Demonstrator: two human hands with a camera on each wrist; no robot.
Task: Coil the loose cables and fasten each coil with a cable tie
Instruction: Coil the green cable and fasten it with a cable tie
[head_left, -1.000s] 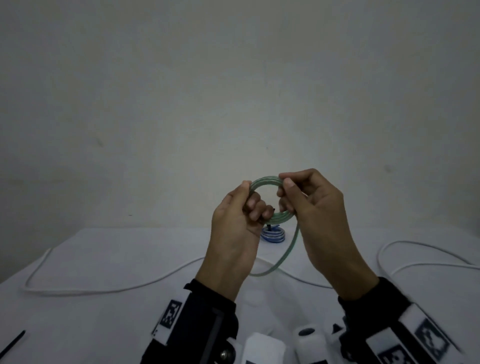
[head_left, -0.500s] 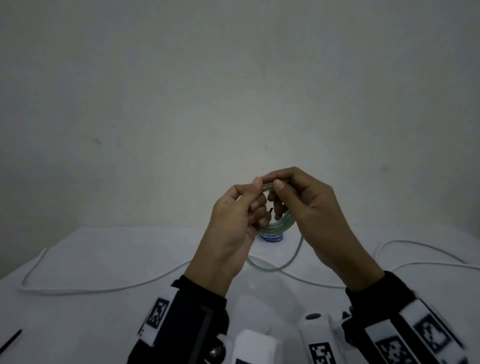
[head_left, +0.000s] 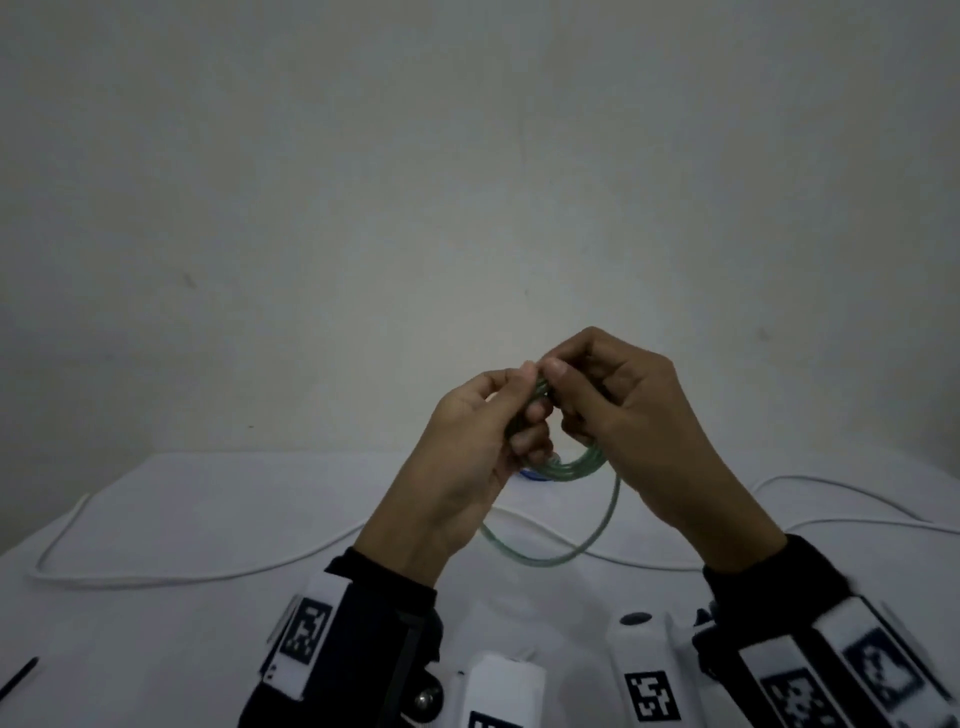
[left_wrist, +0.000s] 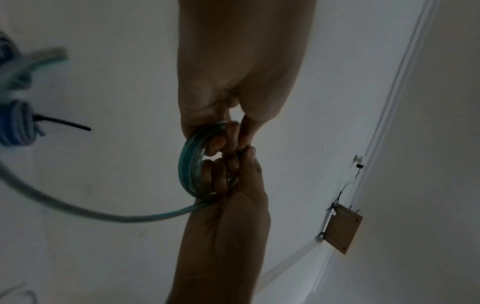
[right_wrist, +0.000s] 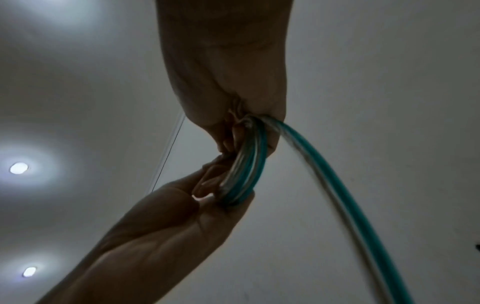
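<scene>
Starting from the left edge of the white table (head_left: 156, 613): a thin black cable tie (head_left: 18, 678) lies near the front corner, and a loose white cable (head_left: 171, 574) snakes across the tabletop toward the middle. Up above the table's centre, the left hand (head_left: 467, 457) has its fingers curled round one side of a small green cable coil (head_left: 571, 467), thumb pinching it near the top. Right next to it, touching thumb to thumb, the right hand (head_left: 639, 415) pinches the same coil from the other side. The green cable's loose tail (head_left: 561, 558) droops in a loop below both hands, just over the table. Behind the coil, on the far side of the table, sits a blue coil (left_wrist: 16, 123) already cinched with a black tie (left_wrist: 62, 123). Further right, another white cable (head_left: 831, 488) curves off the right edge.
</scene>
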